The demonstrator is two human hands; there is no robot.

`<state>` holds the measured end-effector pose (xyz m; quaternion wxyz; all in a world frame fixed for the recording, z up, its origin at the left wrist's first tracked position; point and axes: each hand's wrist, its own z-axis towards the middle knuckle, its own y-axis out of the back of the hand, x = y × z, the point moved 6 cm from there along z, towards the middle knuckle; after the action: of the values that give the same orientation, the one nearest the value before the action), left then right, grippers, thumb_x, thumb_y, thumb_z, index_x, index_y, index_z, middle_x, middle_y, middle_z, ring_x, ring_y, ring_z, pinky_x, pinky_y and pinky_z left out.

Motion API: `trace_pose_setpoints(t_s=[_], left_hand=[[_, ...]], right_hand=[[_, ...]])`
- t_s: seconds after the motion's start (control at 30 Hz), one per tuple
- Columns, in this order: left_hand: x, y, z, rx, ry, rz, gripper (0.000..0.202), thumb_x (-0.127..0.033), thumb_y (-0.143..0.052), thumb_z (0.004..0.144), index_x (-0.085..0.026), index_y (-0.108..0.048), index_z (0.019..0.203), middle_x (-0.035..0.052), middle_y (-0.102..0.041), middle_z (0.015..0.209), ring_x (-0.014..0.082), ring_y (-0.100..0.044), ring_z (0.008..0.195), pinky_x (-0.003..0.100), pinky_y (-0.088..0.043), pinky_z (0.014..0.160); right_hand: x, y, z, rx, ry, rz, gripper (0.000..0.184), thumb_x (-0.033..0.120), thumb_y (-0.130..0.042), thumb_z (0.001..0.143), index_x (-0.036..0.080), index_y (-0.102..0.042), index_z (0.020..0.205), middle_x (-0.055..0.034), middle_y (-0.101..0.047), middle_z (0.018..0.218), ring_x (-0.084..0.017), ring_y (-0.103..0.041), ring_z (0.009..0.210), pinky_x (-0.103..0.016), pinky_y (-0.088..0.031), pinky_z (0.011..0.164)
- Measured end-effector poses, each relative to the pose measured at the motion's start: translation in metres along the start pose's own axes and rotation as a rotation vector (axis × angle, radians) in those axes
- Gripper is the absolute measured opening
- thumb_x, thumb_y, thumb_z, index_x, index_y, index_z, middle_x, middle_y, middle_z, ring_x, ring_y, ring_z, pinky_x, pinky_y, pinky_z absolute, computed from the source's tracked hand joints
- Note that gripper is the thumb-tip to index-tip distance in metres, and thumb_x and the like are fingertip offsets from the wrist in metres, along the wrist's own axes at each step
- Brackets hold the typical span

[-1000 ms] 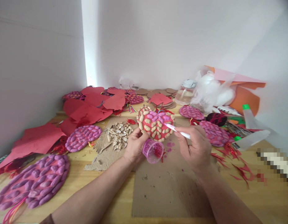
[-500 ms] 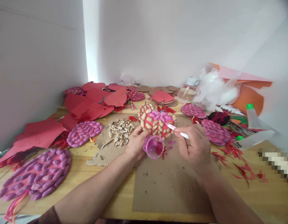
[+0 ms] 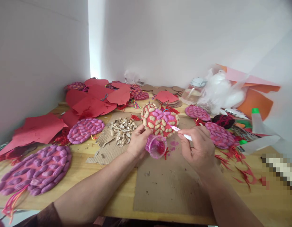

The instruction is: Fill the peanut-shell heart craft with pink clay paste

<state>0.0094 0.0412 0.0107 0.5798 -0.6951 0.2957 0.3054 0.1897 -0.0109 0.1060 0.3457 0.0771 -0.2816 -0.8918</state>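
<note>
My left hand [image 3: 137, 142] is closed on a clear plastic cup [image 3: 149, 147] with purple-pink paint inside, tilted toward me. Its thumb and fingers also reach the lower left edge of a red board covered in peanut shells [image 3: 157, 130]. Shells near the board's upper middle are pink-purple; the others are plain tan. In my right hand [image 3: 197, 145] is a white-handled paintbrush [image 3: 181, 132], pinched between thumb and fingers. Its pink tip meets the board's right side, by the shells there; exact contact is too small to tell.
Broken peanut shells [image 3: 123, 130] lie on torn cardboard [image 3: 100, 156] to the left. Purple shell-covered discs [image 3: 38, 170] stand on both sides. Red paper [image 3: 89, 101] is piled at the back left. A plastic bag [image 3: 214, 91], a jar [image 3: 191, 94] and glue bottles [image 3: 256, 121] occupy the right.
The view has shifted slightly. Both hands keep their holds, and the brush tip stays at the board's right side with barely any movement.
</note>
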Motion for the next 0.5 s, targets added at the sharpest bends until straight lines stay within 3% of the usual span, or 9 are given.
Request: trace_pose_setpoints(t_s=[0.5], left_hand=[[-0.0032, -0.0011, -0.0003, 0.008, -0.005, 0.032, 0.035, -0.026, -0.089, 0.060, -0.019, -0.078, 0.093, 0.0032, -0.079, 0.092, 0.0166, -0.070, 0.073, 0.032, -0.057, 0.074]], right_hand=[[0.0017, -0.0005, -0.0004, 0.020, 0.028, -0.019, 0.012, 0.012, -0.066, 0.099, 0.022, -0.062, 0.101, -0.0017, -0.069, 0.083, -0.021, -0.054, 0.079, -0.038, -0.041, 0.075]])
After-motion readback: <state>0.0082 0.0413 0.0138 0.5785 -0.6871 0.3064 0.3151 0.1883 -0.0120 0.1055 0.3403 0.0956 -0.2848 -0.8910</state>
